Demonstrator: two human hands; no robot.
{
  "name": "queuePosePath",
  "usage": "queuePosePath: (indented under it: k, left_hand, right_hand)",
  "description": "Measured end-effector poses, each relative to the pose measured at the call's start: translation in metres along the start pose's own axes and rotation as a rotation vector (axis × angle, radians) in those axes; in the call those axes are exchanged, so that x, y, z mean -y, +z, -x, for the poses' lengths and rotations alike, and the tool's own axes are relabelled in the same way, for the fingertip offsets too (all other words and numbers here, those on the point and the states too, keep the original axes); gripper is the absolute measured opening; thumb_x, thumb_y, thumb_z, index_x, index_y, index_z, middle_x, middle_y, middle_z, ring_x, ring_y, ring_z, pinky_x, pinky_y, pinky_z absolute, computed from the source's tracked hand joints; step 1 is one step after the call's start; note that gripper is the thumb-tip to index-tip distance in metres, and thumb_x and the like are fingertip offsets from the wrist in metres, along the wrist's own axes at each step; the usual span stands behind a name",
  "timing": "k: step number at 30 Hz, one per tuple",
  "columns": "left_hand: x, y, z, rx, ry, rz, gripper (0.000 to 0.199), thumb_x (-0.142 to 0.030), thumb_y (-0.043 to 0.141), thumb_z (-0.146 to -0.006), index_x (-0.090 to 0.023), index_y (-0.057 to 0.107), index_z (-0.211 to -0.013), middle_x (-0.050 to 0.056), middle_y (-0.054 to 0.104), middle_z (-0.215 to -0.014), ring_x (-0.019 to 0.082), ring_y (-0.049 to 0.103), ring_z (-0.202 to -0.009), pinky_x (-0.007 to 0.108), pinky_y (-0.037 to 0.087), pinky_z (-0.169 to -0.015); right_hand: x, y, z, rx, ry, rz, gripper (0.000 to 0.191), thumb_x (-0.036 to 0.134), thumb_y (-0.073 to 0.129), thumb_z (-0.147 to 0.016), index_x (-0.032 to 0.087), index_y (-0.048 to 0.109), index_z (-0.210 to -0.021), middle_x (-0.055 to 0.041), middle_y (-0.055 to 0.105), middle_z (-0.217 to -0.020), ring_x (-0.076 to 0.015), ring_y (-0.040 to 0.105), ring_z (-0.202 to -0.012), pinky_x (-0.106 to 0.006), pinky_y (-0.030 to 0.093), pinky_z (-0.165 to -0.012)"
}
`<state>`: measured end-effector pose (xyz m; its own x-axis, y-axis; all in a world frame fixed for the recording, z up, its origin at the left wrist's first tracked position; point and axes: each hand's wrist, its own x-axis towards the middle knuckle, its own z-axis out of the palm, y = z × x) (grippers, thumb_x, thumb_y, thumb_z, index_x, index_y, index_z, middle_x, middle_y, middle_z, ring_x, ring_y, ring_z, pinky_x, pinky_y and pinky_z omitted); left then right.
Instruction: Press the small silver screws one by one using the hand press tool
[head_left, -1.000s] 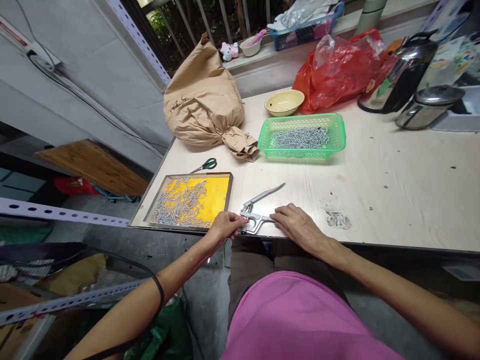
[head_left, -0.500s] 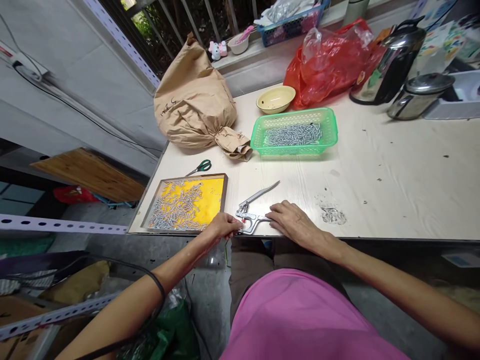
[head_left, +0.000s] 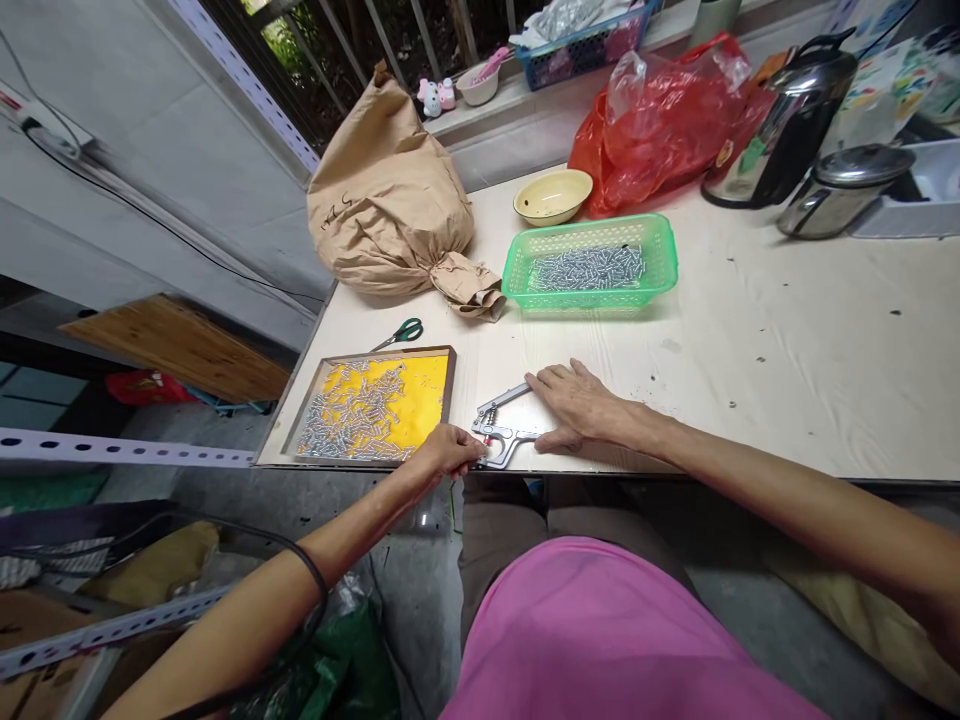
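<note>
Left of the left hand, small metal pieces are held in a tray. That hand's fingers are pinched by the head of the pliers, laid between both hands; anything held there cannot be made out. The right hand is spread wide, fingertips set at the upper handle.

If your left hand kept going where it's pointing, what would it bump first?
The left hand would probably meet the silver pliers first; it looks right up against their end, maybe touching.
</note>
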<state>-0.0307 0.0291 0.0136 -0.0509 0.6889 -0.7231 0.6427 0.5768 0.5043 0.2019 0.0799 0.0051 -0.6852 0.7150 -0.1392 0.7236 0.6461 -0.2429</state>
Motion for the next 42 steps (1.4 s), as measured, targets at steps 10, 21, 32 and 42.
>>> queuePosePath:
  k: [10,21,32,42]
  left_hand:
    - [0.003,0.003,0.009,-0.131,0.088,-0.242,0.032,-0.041,0.062,-0.078,-0.015,0.056,-0.059,-0.003,0.048,-0.045,0.010,0.046,-0.043,0.023,0.035,-0.046]
    - [-0.030,0.034,0.002,-0.285,0.969,-0.839,0.049,-0.030,0.064,-0.081,-0.017,0.046,-0.124,0.012,0.051,-0.128,0.026,0.045,-0.117,0.042,0.042,-0.097]
    - [-0.059,0.024,-0.024,-0.093,1.037,-1.070,0.055,-0.048,0.059,-0.082,-0.014,0.046,-0.124,0.013,0.055,-0.110,0.025,0.049,-0.099,0.039,0.043,-0.085]
    - [-0.065,0.032,-0.028,-0.181,0.918,-0.943,0.022,-0.034,0.056,-0.087,-0.016,0.061,-0.098,0.007,0.059,-0.093,0.022,0.051,-0.092,0.035,0.044,-0.080]
  right_hand:
    - [0.014,0.004,0.017,-0.120,0.032,0.015,0.048,0.046,0.066,-0.078,0.012,0.055,-0.110,-0.0129,0.061,-0.105,-0.0281,0.049,-0.100,-0.039,0.034,-0.087]
    - [0.019,0.013,0.024,-0.137,0.019,-0.037,0.046,0.035,0.065,-0.081,0.012,0.050,-0.118,-0.0118,0.060,-0.105,-0.0263,0.048,-0.100,-0.036,0.041,-0.079]
    - [0.013,0.005,0.031,-0.090,0.093,0.009,0.039,0.039,0.065,-0.079,0.011,0.058,-0.106,-0.0130,0.058,-0.103,-0.0265,0.049,-0.096,-0.036,0.042,-0.080]
    - [0.007,0.002,0.016,-0.013,0.098,0.043,0.018,0.022,0.052,-0.090,0.011,0.064,-0.098,-0.0117,0.062,-0.098,-0.0237,0.054,-0.095,-0.031,0.039,-0.077]
